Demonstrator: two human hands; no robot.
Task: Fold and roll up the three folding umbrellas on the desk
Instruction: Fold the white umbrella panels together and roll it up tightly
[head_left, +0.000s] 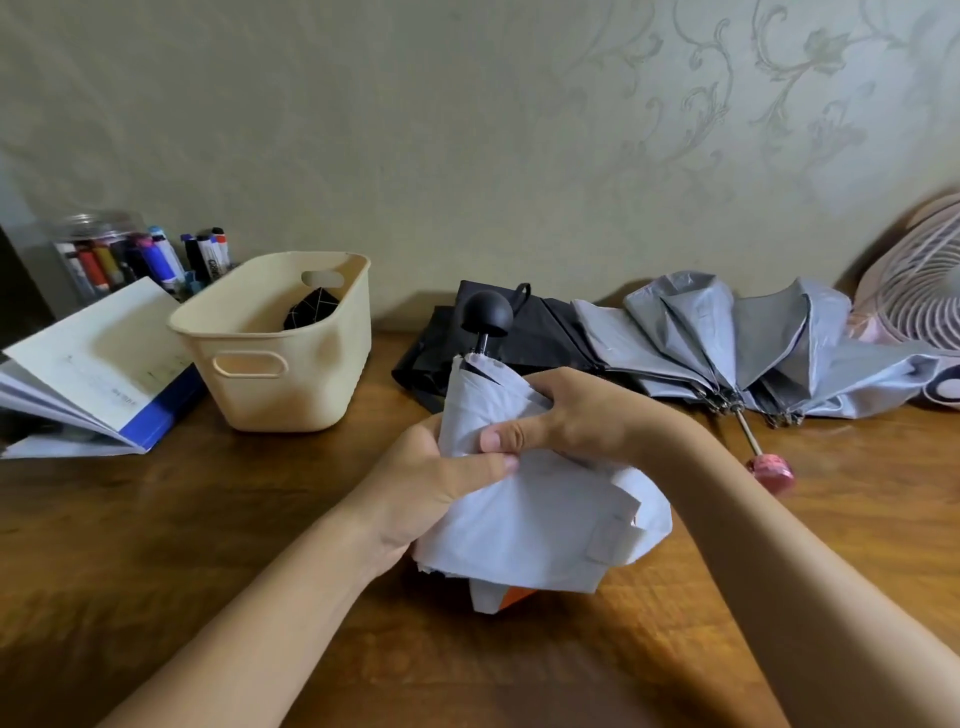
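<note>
white umbrella (540, 519); dark bundle (311, 310) in basket (283, 397)

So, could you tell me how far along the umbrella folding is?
Nothing looks finished yet. The left hand and right hand grip the white umbrella, its cloth gathered but its strap loose. The black umbrella and the grey umbrella lie unrolled behind it.
</note>
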